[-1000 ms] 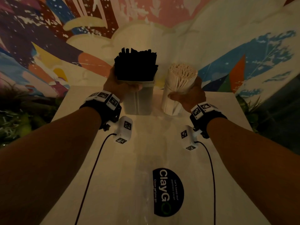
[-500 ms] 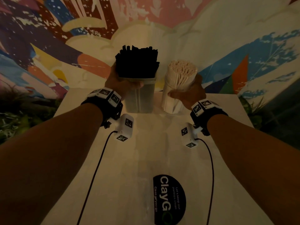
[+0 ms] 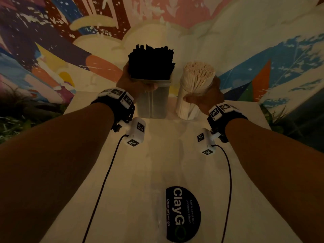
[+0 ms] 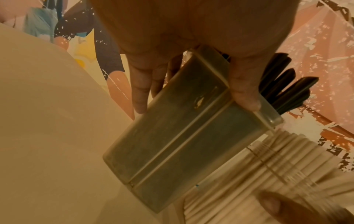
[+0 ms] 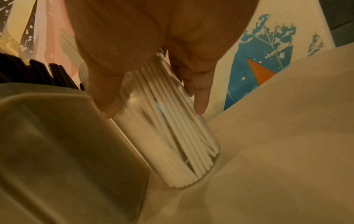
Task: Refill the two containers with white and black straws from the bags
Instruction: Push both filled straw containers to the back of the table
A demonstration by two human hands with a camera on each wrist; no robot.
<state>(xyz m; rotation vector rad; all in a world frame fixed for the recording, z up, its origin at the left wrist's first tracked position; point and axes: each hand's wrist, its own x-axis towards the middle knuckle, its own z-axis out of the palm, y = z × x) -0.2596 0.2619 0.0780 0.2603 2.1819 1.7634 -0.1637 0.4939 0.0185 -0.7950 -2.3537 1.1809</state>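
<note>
Two full containers are held at the far end of the worktop (image 3: 157, 163), side by side ahead of the wrists. The left hand (image 3: 135, 85) is wrapped round the upper part of a square tub (image 3: 152, 102), thumb on the near face and fingers on the far side, and the black straws (image 3: 150, 64) stand well above its rim. The right hand (image 3: 205, 97) is curled round a clear round jar (image 5: 172, 151) packed with white straws (image 3: 198, 74), which also rise past the rim. From the wrist views both containers appear tilted, and whether their bases touch the worktop cannot be told. Both appear already filled, so the risk is judged to lie in the setting down. Since each grip sits high, near the rim, a base landing on one edge could let a container rock and tip once it is released. The black straws are loosely fanned at the top, so a jolt or a lean toward the painted wall (image 3: 228, 32) behind could shake some out. The two containers are just beside each other between the hands, so a knock from one could topple the other. The clear jar looks smooth, and a slackened grip could let it slip.
</note>
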